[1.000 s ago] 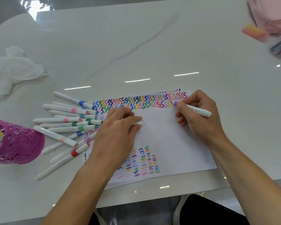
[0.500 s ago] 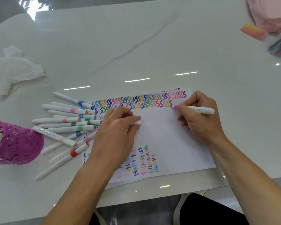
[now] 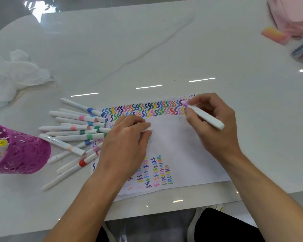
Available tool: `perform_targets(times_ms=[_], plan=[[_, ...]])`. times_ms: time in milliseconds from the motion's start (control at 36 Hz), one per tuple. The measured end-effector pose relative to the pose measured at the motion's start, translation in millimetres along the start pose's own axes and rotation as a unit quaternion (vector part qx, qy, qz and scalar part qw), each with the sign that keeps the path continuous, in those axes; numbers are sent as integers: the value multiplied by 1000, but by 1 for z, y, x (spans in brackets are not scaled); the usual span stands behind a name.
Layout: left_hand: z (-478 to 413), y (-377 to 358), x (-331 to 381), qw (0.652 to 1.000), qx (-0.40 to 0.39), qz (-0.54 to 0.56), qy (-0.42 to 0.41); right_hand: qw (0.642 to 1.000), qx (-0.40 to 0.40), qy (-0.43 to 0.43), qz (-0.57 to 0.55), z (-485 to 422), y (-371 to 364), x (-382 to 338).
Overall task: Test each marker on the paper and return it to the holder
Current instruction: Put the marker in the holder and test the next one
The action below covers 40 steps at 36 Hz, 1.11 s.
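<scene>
Gripping marker, left hand pinning paper

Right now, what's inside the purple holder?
In the purple holder, one marker with a yellow cap stands near the left wall. The lattice wall covers its lower barrel, and the picture's left edge cuts off the holder, so any other markers there cannot be seen.

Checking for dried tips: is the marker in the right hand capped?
Uncapped: the marker in the right hand shows a bare purple tip on the paper.
</scene>
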<state>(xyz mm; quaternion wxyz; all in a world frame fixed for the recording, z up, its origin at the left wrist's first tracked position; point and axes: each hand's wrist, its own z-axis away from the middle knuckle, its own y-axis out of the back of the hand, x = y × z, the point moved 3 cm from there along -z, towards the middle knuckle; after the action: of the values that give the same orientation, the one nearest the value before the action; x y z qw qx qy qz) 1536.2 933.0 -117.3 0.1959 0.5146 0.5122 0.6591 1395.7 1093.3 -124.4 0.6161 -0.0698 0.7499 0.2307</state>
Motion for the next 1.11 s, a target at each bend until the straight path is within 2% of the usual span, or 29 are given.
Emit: perform_targets(times_ms=[111, 222, 333, 472, 694, 861, 1111], plan=[[-1, 6, 2, 999, 32, 32, -3, 1000, -17, 3, -17, 2, -14, -13], [0, 10, -3, 991, 46, 119, 50, 996, -21, -10, -87, 6, -26, -26], [0, 10, -9, 964, 27, 236, 121, 994, -39, -1, -101, 10, -37, -36], [3, 10, -12, 936, 15, 320, 147, 990, -58, 8, -125, 14, -46, -41], [5, 15, -17, 919, 6, 370, 137, 991, -56, 10, -121, 14, -51, -44], [5, 15, -20, 927, 1, 352, 134, 988, -81, 1, -135, 15, -55, -43], [5, 19, -12, 947, -19, 311, 83, 986, -126, -34, -107, 15, -62, -35]])
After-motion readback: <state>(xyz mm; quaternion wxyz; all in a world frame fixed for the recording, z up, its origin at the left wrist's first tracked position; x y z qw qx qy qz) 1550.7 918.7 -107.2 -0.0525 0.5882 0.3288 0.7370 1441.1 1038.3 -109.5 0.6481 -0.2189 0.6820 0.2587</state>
